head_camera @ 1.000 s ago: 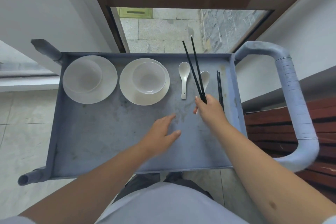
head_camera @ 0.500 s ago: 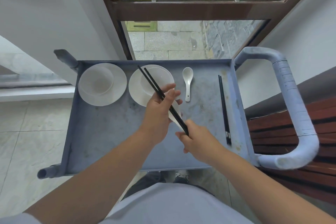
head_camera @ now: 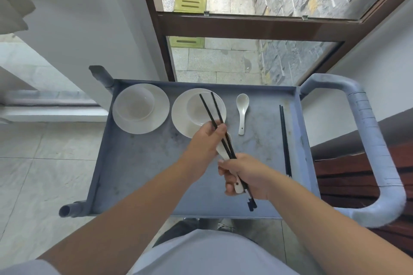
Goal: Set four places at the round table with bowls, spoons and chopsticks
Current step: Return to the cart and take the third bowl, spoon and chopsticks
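Head view: left hand (head_camera: 204,140) pinches black chopsticks (head_camera: 212,114); right hand (head_camera: 245,174) grips chopsticks plus white spoon (head_camera: 238,185) (above cart tray (head_camera: 138,163)).

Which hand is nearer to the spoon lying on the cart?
Left. The left hand is just beside the spoon; the right hand sits lower, toward the person.

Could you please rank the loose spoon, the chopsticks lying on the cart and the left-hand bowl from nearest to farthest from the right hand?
From the right hand:
1. Chopsticks lying on the cart, just to its right.
2. Loose spoon, ahead of it.
3. Left-hand bowl, far corner, left.
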Demonstrator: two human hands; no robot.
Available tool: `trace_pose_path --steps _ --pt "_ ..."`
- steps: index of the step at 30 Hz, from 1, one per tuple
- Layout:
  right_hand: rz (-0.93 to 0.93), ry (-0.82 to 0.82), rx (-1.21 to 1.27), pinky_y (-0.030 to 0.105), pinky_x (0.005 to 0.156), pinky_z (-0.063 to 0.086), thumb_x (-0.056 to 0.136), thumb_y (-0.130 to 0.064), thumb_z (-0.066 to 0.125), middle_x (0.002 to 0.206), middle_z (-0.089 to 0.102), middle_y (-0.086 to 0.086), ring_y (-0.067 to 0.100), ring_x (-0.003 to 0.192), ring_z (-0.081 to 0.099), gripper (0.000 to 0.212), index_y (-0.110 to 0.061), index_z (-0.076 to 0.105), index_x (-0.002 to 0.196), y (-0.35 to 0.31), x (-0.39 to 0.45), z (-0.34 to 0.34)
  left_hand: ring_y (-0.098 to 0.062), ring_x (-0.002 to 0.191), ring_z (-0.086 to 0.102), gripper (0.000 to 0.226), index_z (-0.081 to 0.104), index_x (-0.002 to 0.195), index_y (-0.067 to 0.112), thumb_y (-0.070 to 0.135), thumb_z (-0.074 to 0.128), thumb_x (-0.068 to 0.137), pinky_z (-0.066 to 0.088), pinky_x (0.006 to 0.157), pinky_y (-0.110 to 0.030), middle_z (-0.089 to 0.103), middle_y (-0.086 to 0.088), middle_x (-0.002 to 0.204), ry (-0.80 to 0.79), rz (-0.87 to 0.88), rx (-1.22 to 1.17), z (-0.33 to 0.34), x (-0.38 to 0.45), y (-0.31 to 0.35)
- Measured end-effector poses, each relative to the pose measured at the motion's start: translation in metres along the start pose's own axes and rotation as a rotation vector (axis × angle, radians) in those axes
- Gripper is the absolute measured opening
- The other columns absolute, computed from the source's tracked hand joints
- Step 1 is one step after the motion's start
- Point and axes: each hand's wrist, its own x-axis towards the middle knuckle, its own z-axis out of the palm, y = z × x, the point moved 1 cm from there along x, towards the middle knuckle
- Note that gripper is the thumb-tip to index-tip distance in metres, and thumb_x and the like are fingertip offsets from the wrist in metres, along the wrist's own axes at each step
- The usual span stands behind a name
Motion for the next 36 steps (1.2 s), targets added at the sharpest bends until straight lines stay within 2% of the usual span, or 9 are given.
trace_pose_path --steps 3,7,9,11,14,18,23,29,36 --pt "-0.071 0.137 0.057 0.039 0.065 0.058 0.098 -0.022 0.056 0.056 0.057 0.007 0.022 0.054 0.062 0.025 -0.008 0.058 0.078 -0.018 0.022 -0.005 -0.014 0.105 0.058 0.026 0.056 0.117 0.025 0.042 0.053 0.097 0.045 0.083 -0.032 0.062 0.005 0.112 0.213 -0.029 -0.018 -0.034 0.019 -0.011" --pt "-0.156 0.47 0.038 0.022 0.039 0.032 0.096 -0.024 0.055 0.049 0.046 -0.004 0.01 0.039 0.038 0.021 -0.011 0.058 0.08 -0.05 0.063 -0.026 -0.015 0.088 0.056 0.02 0.052 0.095 0.028 0.046 0.054 0.088 0.042 0.072 -0.031 0.061 0.001 0.1 0.521 -0.128 0.081 -0.087 0.041 -0.027" --pt "-0.186 0.591 -0.017 0.023 0.041 0.026 0.091 -0.024 0.058 0.053 0.042 -0.002 0.012 0.04 0.033 0.017 -0.014 0.056 0.078 -0.065 0.085 -0.035 -0.019 0.084 0.059 0.031 0.055 0.1 0.017 0.046 0.053 0.088 0.046 0.067 -0.034 0.062 -0.009 0.101 0.545 -0.202 0.171 -0.102 0.053 -0.033" --pt "-0.201 0.679 -0.055 0.025 0.042 0.028 0.086 -0.026 0.062 0.06 0.043 0.001 0.015 0.043 0.034 0.018 -0.016 0.051 0.076 -0.075 0.103 -0.04 -0.03 0.09 0.064 0.051 0.058 0.113 0.001 0.044 0.053 0.088 0.053 0.081 -0.044 0.065 -0.023 0.108 0.513 -0.255 0.275 -0.112 0.067 -0.04" --pt "-0.218 0.796 -0.1 0.029 0.048 0.039 0.08 -0.034 0.066 0.067 0.052 0.003 0.021 0.052 0.046 0.022 -0.017 0.052 0.075 -0.086 0.125 -0.043 -0.033 0.1 0.067 0.048 0.059 0.117 0.001 0.038 0.056 0.087 0.054 0.091 -0.051 0.068 -0.019 0.11 0.462 -0.232 0.367 -0.117 0.084 -0.041" --pt "-0.215 0.914 -0.11 0.032 0.056 0.045 0.078 -0.025 0.058 0.073 0.059 0.005 0.024 0.058 0.053 0.009 -0.017 0.059 0.083 -0.092 0.14 -0.05 -0.032 0.079 0.072 0.014 0.057 0.079 0.021 0.029 0.059 0.089 0.06 0.075 -0.049 0.072 -0.011 0.085 0.454 -0.174 0.467 -0.115 0.1 -0.036" --pt "-0.183 0.888 -0.342 0.027 0.057 0.044 0.082 -0.03 0.066 0.079 0.065 0.003 0.024 0.071 0.061 0.011 -0.019 0.064 0.081 -0.084 0.145 -0.055 -0.028 0.071 0.073 0.018 0.048 0.083 0.026 0.015 0.061 0.089 0.061 0.068 -0.049 0.065 -0.005 0.093 0.433 -0.192 0.463 -0.119 0.103 -0.039" --pt "-0.154 0.848 -0.513 0.027 0.052 0.039 0.082 -0.024 0.065 0.085 0.064 0.008 0.025 0.073 0.058 0.017 -0.009 0.064 0.089 -0.083 0.15 -0.053 -0.024 0.06 0.073 0.015 0.052 0.081 0.018 0.004 0.057 0.082 0.061 0.06 -0.051 0.067 -0.006 0.074 0.36 -0.2 0.466 -0.121 0.105 -0.036" --pt "-0.16 0.753 -0.463 0.029 0.05 0.037 0.079 -0.015 0.06 0.071 0.054 0.006 0.023 0.058 0.047 0.006 -0.011 0.056 0.083 -0.06 0.136 -0.056 -0.027 0.077 0.07 0.021 0.051 0.096 0.008 0.003 0.052 0.076 0.062 0.061 -0.045 0.064 -0.009 0.092 0.299 -0.231 0.434 -0.114 0.082 -0.042"
